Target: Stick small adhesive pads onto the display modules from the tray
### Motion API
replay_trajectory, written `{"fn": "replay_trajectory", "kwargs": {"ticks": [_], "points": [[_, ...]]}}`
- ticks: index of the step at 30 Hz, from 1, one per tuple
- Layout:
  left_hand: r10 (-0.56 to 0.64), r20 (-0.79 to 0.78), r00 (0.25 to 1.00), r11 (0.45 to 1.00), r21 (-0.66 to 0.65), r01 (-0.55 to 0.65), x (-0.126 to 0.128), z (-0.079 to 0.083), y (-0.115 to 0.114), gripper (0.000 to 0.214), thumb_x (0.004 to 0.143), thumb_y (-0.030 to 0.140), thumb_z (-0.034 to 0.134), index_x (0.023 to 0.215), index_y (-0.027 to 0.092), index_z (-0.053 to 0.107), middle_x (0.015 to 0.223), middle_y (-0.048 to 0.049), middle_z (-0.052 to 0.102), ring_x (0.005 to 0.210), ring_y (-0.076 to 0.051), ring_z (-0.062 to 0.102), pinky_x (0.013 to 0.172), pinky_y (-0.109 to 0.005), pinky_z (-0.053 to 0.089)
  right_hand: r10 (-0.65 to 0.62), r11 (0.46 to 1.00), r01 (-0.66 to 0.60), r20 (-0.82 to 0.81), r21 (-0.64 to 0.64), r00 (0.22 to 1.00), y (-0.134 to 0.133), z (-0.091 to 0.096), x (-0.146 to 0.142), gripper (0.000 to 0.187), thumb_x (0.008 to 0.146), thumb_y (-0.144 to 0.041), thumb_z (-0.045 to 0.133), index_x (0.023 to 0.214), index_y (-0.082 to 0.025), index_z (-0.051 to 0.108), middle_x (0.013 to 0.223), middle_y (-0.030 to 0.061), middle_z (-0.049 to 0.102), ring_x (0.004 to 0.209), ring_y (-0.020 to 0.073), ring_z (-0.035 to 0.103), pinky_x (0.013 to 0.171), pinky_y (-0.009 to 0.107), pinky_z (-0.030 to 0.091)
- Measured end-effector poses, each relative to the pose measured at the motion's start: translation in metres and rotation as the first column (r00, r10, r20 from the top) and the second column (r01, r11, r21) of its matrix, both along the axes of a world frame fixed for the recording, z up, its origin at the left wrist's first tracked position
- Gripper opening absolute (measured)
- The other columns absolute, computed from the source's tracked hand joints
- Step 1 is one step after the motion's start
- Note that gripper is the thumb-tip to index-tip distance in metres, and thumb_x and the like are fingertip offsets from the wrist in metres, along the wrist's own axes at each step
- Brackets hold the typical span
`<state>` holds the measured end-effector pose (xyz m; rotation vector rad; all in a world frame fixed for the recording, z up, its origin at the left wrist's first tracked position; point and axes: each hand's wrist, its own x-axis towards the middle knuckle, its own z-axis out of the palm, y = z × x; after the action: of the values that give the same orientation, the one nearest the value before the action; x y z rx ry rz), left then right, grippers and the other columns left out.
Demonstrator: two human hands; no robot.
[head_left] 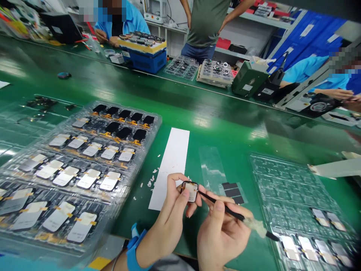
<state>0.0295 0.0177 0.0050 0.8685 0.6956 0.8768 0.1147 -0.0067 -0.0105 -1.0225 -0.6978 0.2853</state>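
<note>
Pinching a tiny black-framed panel (190,192) by its edges, right at the fingertips of the left grip (166,222). Looking light, stiff and probably fragile, so rim only, staying off the tan film. Right grip (222,235) closing around a slim black pick (228,207), tip touching the rim. White paper strip (169,169) lying just beside the left grip, clear tray (293,188) sitting right of the right grip, green desk (234,146) stretching beyond both.
</note>
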Motion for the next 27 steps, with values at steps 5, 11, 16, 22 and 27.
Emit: {"fn": "replay_trajectory", "kwargs": {"ticks": [5,11,16,22,27], "points": [[0.001,-0.003,1.000,1.000,-0.010,-0.001,-0.0006,-0.0006,0.0002,0.024,0.105,0.051,0.036,0.111,0.028,0.037,0.083,0.0027,0.059,0.068,-0.012,0.045,0.071,-0.028,0.039,0.012,1.000,-0.013,0.021,0.006,1.000,-0.0017,-0.0023,-0.0007,0.019,0.093,-0.005,0.055,0.099,-0.022,0.050,0.087,0.0008,0.071,0.085,0.0154,0.075,0.077,0.032,0.067],[0.007,0.002,1.000,1.000,0.004,-0.007,-0.0007,-0.0014,0.0004,0.025,0.104,0.051,0.038,0.110,0.027,0.039,0.083,0.0014,0.060,0.069,-0.012,0.048,0.071,-0.029,0.040,-0.008,1.000,0.008,0.023,-0.002,1.000,-0.0002,-0.0010,-0.0007,0.018,0.093,-0.006,0.055,0.099,-0.022,0.050,0.086,0.0012,0.070,0.082,0.0164,0.076,0.074,0.032,0.067],[0.016,0.005,1.000,1.000,0.006,-0.016,-0.0004,-0.0037,-0.0004,0.026,0.103,0.052,0.039,0.109,0.027,0.039,0.082,0.0012,0.061,0.068,-0.013,0.048,0.072,-0.030,0.041,-0.017,0.999,0.018,0.030,-0.029,0.999,-0.0003,0.0008,-0.0009,0.017,0.093,-0.007,0.055,0.098,-0.023,0.049,0.085,0.0011,0.070,0.081,0.0174,0.076,0.070,0.032,0.067],[0.027,-0.021,0.999,0.999,0.022,-0.027,0.0007,-0.0061,0.0001,0.024,0.104,0.050,0.038,0.108,0.026,0.039,0.081,0.0016,0.062,0.066,-0.012,0.050,0.068,-0.027,0.041,0.001,1.000,-0.001,0.015,0.001,1.000,0.0007,0.0007,-0.0006,0.018,0.093,-0.006,0.055,0.099,-0.022,0.050,0.085,0.0005,0.069,0.081,0.0180,0.076,0.070,0.032,0.067],[0.076,-0.061,0.995,0.994,0.080,-0.071,0.0015,-0.0070,-0.0004,0.022,0.105,0.047,0.039,0.105,0.025,0.039,0.076,0.0031,0.060,0.059,-0.009,0.046,0.059,-0.023,0.039,0.018,1.000,-0.018,0.026,-0.005,0.999,0.0001,0.0011,-0.0008,0.019,0.093,-0.005,0.054,0.100,-0.023,0.050,0.085,0.0011,0.070,0.082,0.0177,0.076,0.070,0.030,0.067]]}}
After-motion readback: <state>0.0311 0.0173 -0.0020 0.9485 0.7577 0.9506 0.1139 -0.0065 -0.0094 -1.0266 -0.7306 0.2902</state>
